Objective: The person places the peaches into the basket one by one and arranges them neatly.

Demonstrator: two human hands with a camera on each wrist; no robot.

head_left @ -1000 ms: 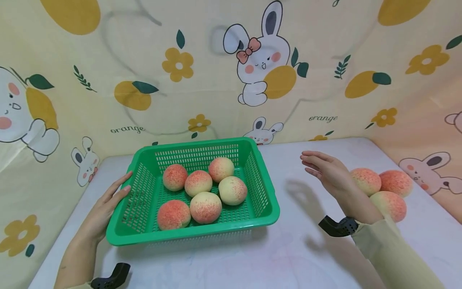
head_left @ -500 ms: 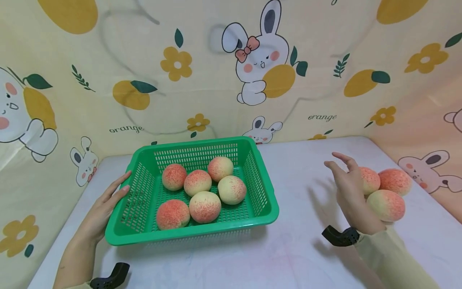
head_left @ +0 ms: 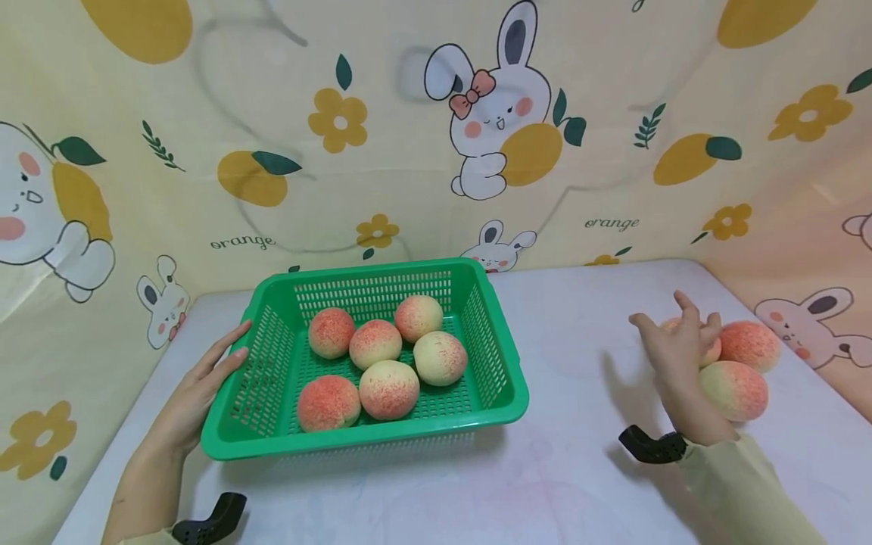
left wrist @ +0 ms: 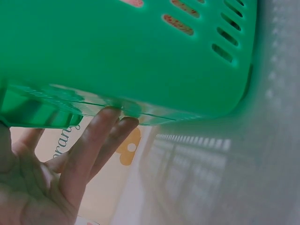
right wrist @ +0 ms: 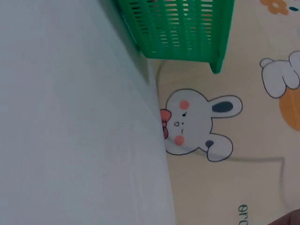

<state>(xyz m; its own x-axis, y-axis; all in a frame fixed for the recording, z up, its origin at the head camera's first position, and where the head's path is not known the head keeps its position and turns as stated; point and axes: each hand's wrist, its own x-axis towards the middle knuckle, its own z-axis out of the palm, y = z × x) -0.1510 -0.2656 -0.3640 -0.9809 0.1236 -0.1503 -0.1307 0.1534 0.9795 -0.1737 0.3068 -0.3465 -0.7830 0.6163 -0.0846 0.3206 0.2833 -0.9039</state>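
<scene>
In the head view, my left hand [head_left: 194, 401] grips the left rim of a green plastic basket [head_left: 368, 439]; thumb and forefinger lie over the rim. The left wrist view shows other fingers [left wrist: 89, 145] against the basket's outer wall from below. Several peaches, among them a reddish peach [head_left: 328, 403], lie in the basket. At the right, my right hand [head_left: 681, 352] hovers with spread fingers over a peach [head_left: 712, 354], mostly covering it. Beside it are a red peach [head_left: 749, 346] and a yellow-pink peach [head_left: 733, 390]. Only a sliver of the right hand shows in its wrist view.
The white table [head_left: 545, 484] carries the basket and the loose peaches. A cream cloth [head_left: 381, 45] printed with rabbits and oranges hangs behind and along the sides. Each wrist wears a black device, such as the right wrist camera [head_left: 652, 445].
My right hand has moved right, from beside the loose peaches to over the leftmost one, with its fingers spreading apart. The left hand and basket have stayed in place.
</scene>
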